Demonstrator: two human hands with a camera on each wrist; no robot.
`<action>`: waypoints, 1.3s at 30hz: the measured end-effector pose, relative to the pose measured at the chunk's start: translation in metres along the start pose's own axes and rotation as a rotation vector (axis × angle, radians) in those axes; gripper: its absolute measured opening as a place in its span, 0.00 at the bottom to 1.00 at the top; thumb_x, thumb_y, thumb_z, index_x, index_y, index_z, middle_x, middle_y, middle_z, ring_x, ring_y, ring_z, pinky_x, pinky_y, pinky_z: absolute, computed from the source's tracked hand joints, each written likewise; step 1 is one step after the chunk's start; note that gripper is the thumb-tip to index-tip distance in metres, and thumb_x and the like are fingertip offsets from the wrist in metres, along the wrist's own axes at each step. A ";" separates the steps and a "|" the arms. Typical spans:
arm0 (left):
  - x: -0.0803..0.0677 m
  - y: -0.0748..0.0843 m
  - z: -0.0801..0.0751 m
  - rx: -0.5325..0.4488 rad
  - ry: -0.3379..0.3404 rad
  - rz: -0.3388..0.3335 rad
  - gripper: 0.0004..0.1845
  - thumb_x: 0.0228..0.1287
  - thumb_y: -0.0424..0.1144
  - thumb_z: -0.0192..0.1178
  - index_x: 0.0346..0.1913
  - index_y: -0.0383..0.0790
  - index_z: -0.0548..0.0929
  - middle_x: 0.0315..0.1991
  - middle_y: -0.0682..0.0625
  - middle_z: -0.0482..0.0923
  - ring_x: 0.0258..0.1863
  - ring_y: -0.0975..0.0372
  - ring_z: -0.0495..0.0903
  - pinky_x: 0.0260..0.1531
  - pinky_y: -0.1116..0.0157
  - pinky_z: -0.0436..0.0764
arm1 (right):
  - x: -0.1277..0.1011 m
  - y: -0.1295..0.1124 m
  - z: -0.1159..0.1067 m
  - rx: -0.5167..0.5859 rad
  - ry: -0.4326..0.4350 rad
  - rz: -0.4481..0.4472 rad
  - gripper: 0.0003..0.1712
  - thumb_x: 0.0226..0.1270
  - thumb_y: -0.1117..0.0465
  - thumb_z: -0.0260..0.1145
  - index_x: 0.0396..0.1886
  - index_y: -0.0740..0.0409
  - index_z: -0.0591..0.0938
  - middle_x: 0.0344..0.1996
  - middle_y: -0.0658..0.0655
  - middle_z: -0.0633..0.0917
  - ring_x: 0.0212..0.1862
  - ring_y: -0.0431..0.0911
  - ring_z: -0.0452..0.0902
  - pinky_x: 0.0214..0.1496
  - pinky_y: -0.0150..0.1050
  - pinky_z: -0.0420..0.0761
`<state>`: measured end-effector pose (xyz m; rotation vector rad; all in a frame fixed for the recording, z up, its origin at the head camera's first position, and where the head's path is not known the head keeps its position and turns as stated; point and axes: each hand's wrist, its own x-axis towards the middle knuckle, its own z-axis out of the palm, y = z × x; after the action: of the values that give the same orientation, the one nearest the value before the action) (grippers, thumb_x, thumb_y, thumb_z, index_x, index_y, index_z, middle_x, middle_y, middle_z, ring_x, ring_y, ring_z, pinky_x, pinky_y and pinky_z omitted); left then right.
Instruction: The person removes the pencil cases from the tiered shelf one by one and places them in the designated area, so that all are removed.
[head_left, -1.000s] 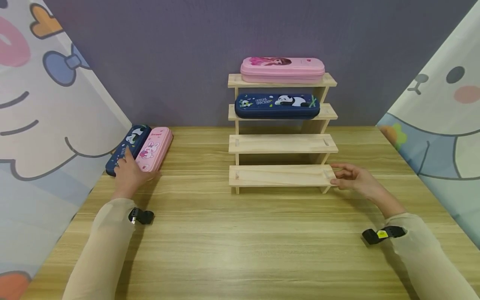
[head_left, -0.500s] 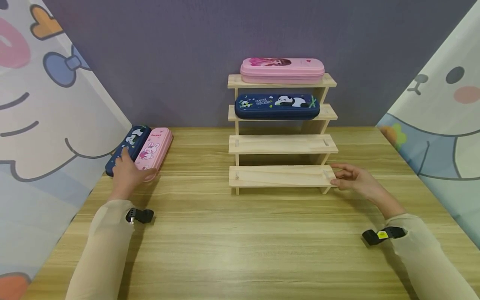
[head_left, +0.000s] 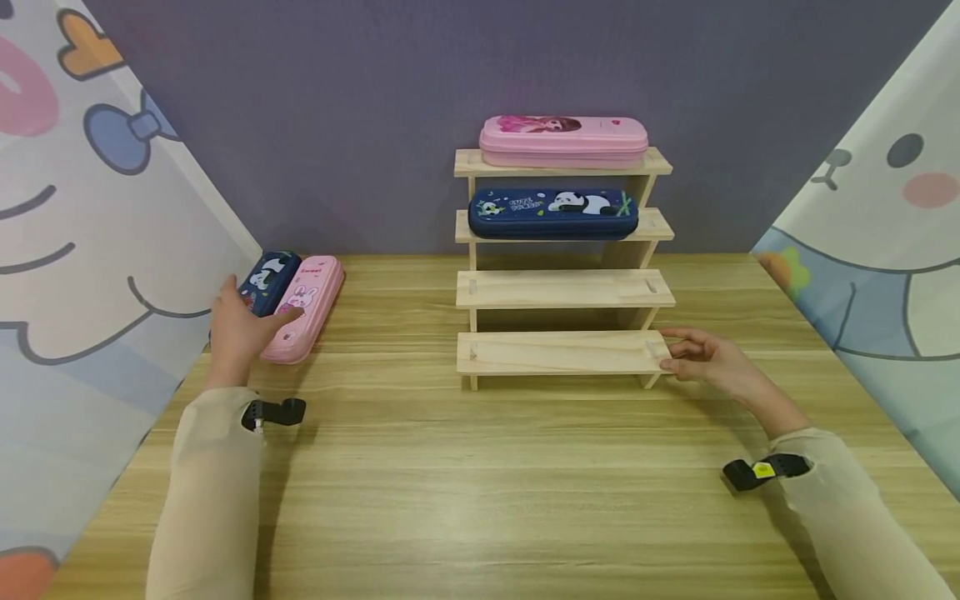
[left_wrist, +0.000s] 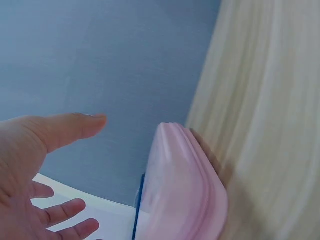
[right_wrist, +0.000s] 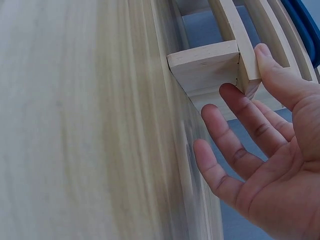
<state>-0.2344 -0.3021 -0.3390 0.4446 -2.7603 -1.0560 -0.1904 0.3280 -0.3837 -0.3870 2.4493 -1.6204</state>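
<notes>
Left hand (head_left: 238, 327), fingers apart and loosely spread, hovers over, maybe touching, the navy panda pencil case (head_left: 264, 279) and pink bunny pencil case (head_left: 302, 308) at 10 o'clock on the counter (head_left: 480, 467); right hand (head_left: 705, 357), fingers relaxed, steadies the stepped wooden rack's (head_left: 562, 287) bottom step end.

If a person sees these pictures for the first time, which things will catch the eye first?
First, the stepped wooden rack at the middle back of the table, with a pink pencil case on its top step and a dark blue panda case below. Next, the left hand over two more cases at the far left, and the right hand touching the rack's lowest step.
</notes>
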 end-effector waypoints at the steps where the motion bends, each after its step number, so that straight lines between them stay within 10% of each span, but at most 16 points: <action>1: 0.001 0.001 -0.001 -0.010 -0.001 -0.009 0.62 0.47 0.63 0.62 0.71 0.38 0.32 0.68 0.30 0.38 0.65 0.38 0.47 0.58 0.40 0.53 | 0.000 0.000 0.000 0.001 0.000 -0.002 0.32 0.62 0.68 0.61 0.64 0.70 0.61 0.38 0.47 0.83 0.36 0.42 0.81 0.37 0.37 0.80; 18: 0.006 0.051 0.013 -0.351 0.016 0.011 0.56 0.50 0.58 0.64 0.72 0.47 0.38 0.69 0.42 0.48 0.64 0.49 0.55 0.60 0.54 0.63 | -0.001 0.001 0.001 0.012 0.000 -0.005 0.32 0.62 0.69 0.61 0.63 0.70 0.61 0.38 0.47 0.83 0.37 0.41 0.81 0.37 0.36 0.80; 39: 0.001 0.107 0.038 -0.528 -0.023 0.140 0.54 0.45 0.49 0.71 0.72 0.50 0.47 0.67 0.46 0.54 0.63 0.55 0.59 0.59 0.60 0.65 | -0.001 -0.001 0.001 -0.001 0.004 0.002 0.33 0.62 0.68 0.61 0.64 0.70 0.60 0.39 0.47 0.83 0.37 0.41 0.80 0.38 0.37 0.80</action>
<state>-0.2676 -0.2032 -0.2953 0.1607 -2.3469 -1.6758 -0.1887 0.3271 -0.3833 -0.3826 2.4528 -1.6205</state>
